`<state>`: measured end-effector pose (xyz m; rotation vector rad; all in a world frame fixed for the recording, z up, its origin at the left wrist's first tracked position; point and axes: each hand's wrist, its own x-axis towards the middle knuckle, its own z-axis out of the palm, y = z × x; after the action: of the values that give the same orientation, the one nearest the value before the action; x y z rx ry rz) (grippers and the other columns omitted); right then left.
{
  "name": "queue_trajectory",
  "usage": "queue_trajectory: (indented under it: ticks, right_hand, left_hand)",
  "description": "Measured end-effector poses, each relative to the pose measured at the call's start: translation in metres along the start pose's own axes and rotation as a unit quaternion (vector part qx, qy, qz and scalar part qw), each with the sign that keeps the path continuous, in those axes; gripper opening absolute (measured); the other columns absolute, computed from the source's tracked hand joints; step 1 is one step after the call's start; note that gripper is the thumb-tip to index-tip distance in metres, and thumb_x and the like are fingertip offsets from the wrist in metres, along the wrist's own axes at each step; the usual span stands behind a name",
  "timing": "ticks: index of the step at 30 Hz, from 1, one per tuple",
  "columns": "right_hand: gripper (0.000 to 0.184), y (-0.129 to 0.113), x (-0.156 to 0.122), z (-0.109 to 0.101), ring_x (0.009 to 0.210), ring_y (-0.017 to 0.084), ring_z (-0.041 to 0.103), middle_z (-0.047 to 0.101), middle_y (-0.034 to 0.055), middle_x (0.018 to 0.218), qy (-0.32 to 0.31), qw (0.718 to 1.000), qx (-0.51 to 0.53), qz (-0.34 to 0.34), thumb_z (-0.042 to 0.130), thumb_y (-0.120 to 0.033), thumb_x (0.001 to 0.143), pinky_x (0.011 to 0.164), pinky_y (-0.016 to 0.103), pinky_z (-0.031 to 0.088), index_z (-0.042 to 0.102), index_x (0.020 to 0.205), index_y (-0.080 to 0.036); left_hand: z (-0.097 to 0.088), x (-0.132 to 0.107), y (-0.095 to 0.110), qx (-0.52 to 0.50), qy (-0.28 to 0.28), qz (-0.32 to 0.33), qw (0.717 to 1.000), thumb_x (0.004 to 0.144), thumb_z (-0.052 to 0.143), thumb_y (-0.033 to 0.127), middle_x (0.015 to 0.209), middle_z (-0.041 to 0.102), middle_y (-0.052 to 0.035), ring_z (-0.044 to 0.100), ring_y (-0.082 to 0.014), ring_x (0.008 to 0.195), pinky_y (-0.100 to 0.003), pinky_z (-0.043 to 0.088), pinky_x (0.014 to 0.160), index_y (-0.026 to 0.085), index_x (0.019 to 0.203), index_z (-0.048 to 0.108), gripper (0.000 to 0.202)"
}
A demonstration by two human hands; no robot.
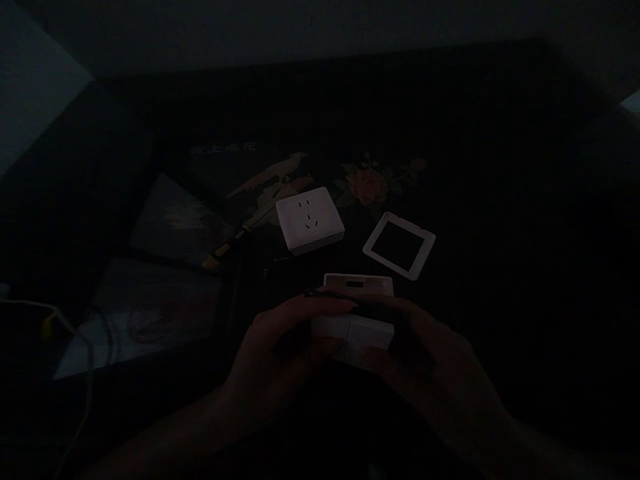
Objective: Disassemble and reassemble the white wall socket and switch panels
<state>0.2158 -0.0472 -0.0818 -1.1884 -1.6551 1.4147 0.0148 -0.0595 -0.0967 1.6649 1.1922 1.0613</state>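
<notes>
Though it's dim, the white block (371,332) seems gripped between left fingers (320,307) and right fingers (407,311).

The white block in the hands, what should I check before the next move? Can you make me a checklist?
1. Both hands on the white block: ok, left hand and right hand hold it.
2. White tray behind it, joined or separate: cannot tell, fingers hide the edge.
3. White frame away from the hands: ok.
4. Socket lying holes up: ok.
5. Enough light for tiny parts: not ok, very dark.
</notes>
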Motion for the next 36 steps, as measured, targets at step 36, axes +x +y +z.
queue_trajectory:
  ticks: [36]
  right_hand:
    - [0.033,0.0,-0.002,0.0,0.111,0.012,0.07,0.075,-0.0045,0.119,0.006,0.998,-0.016,-0.06,0.066,-0.016,0.088,0.092,0.021,0.057,0.063,0.118,-0.03]
  left_hand:
    - [-0.002,0.012,0.015,-0.191,0.033,-0.143,0.97,0.071,0.08,0.002,0.094,0.08,0.0042,0.076,-0.0132,0.087,-0.015,0.059,0.075,0.026,0.095,0.076,0.034]
